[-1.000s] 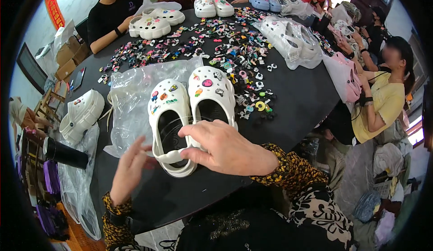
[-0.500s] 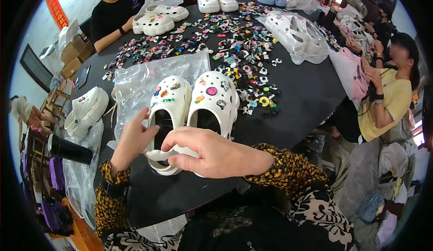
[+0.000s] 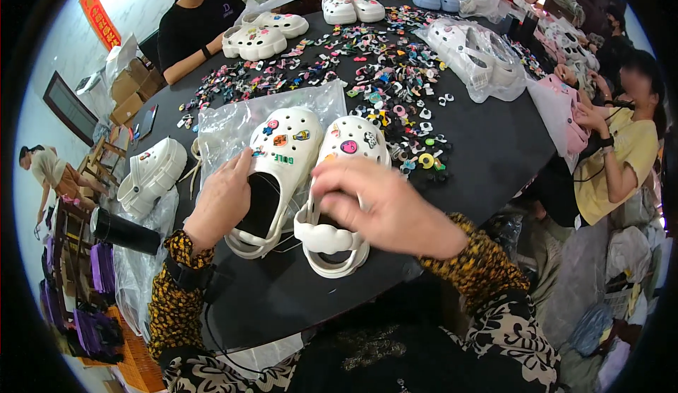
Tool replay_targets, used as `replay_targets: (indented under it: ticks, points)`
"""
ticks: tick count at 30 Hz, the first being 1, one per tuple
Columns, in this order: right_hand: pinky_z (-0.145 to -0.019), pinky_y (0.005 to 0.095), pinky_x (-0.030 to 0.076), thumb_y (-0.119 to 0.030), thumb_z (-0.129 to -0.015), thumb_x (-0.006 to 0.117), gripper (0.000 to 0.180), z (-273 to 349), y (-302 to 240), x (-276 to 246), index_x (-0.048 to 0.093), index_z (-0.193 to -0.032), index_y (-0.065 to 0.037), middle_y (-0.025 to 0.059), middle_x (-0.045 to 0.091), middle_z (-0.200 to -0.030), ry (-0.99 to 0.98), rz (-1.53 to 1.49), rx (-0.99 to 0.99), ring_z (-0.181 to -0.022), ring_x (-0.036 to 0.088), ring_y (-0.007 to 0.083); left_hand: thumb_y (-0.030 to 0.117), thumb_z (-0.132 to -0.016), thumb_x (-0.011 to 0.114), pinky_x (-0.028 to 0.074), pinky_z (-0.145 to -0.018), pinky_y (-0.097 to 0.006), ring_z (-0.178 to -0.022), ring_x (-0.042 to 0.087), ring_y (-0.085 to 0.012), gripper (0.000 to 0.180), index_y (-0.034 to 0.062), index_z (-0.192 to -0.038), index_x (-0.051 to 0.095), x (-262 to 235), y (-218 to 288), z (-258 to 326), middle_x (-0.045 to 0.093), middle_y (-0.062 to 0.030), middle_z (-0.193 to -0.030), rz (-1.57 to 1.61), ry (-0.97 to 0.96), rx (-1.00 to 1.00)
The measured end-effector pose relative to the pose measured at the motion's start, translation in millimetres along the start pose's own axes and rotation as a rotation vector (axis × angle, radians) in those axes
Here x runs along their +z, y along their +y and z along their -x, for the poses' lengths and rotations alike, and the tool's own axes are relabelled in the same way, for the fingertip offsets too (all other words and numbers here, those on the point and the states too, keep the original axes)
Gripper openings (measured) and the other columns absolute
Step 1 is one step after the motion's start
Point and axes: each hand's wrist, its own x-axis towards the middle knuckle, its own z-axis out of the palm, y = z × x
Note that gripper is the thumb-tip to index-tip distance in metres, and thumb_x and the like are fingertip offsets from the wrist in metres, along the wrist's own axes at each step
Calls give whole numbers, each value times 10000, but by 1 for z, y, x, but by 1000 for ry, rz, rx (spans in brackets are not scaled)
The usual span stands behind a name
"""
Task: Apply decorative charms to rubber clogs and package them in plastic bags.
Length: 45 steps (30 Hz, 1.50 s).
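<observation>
A pair of white clogs with decorative charms stands on the black table in front of me. My left hand [image 3: 222,199] is closed along the outer side of the left clog [image 3: 289,142], its fingertips near the charms on the upper. Over the opening of the right clog [image 3: 353,130] hovers my right hand [image 3: 381,206], its fingers bent and smeared by motion. I cannot make out anything in them. The right clog's puffy heel strap [image 3: 328,241] shows below that hand; part of the clog is hidden behind it.
A clear plastic bag [image 3: 233,121] lies behind the clogs. Many loose charms [image 3: 381,75] cover the table beyond. Another white clog [image 3: 152,177] and a black cylinder [image 3: 123,232] are at left. Bagged clogs [image 3: 473,61] lie at far right. Other people sit around the table.
My right hand has left the left clog's heel strap and moved right, over the right clog. My left hand has shifted up along the left clog. The whole view has shifted slightly.
</observation>
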Motion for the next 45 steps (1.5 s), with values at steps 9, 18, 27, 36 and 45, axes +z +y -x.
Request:
replay_targets:
  ticks: [9, 18, 27, 36, 45]
  points:
    - [-762, 239, 502, -121, -946, 539, 193, -38, 89, -50, 652, -1006, 24, 57, 676, -921, 371, -339, 285, -849, 621, 98, -5, -774, 481, 455, -897, -416, -1008, 586, -366, 502, -136, -1253, 411, -4, 34, 5, 537, -291, -1212, -349, 37, 82]
    - [-751, 259, 478, -148, -945, 514, 213, -18, 152, -34, 651, -1024, -4, 45, 664, -920, 433, -443, 541, -845, 612, 118, 23, -798, 479, 438, -875, -415, -974, 577, -358, 533, -162, -1289, 382, -2, 56, 9, 482, -341, -1275, -425, 55, 64]
    - [-778, 265, 471, -139, -945, 512, 206, -9, 156, -42, 653, -1007, -3, 46, 660, -920, 386, -491, 542, -861, 602, 110, 12, -806, 477, 436, -860, -414, -982, 567, -354, 493, -136, -1272, 422, 2, 73, 1, 504, -321, -1263, -423, 69, -31]
    - [-734, 255, 477, -150, -938, 537, 198, -6, 152, -54, 656, -1024, -17, 45, 670, -929, 445, -494, 603, -847, 625, 119, -18, -789, 491, 440, -845, -424, -955, 570, -360, 507, -120, -1281, 429, 3, 69, 3, 509, -310, -1266, -400, 100, -14]
    - [-709, 246, 476, -163, -935, 542, 198, 0, 158, -72, 645, -1029, -24, 45, 666, -926, 551, -462, 617, -840, 622, 120, -8, -802, 488, 443, -840, -419, -949, 573, -352, 493, -110, -1280, 433, 5, 68, 3, 516, -300, -1264, -402, 110, -26]
